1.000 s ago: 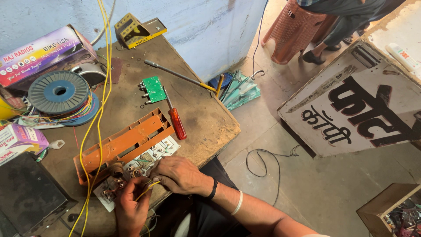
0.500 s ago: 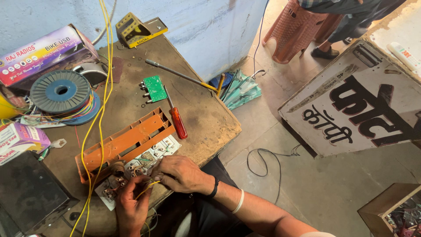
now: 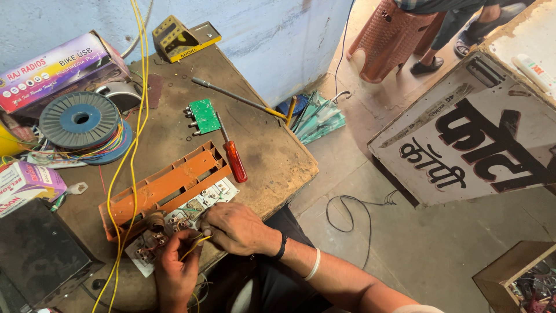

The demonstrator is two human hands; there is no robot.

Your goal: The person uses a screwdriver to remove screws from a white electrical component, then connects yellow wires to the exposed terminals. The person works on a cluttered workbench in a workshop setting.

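A white circuit board (image 3: 215,192) with round terminals lies at the bench's near edge, against an orange plastic frame (image 3: 165,185). My left hand (image 3: 176,273) comes up from below and grips the board's near end, fingers curled on it. My right hand (image 3: 236,228), with a dark band and a white bangle on its wrist, rests on the board, its fingertips pinched on a thin yellow wire (image 3: 194,246) that runs between both hands. The parts under my fingers are hidden.
On the worn bench (image 3: 272,156) lie a red-handled screwdriver (image 3: 234,159), a small green circuit board (image 3: 204,115), a long screwdriver (image 3: 237,99), a wire spool (image 3: 78,120), printed boxes and a dark case (image 3: 35,255). Long yellow wires (image 3: 136,116) cross it. A painted signboard (image 3: 480,133), red stool (image 3: 387,36) and another person's feet are right.
My hands stay on the board with only small finger movement. The other person's feet at the top right have shifted.
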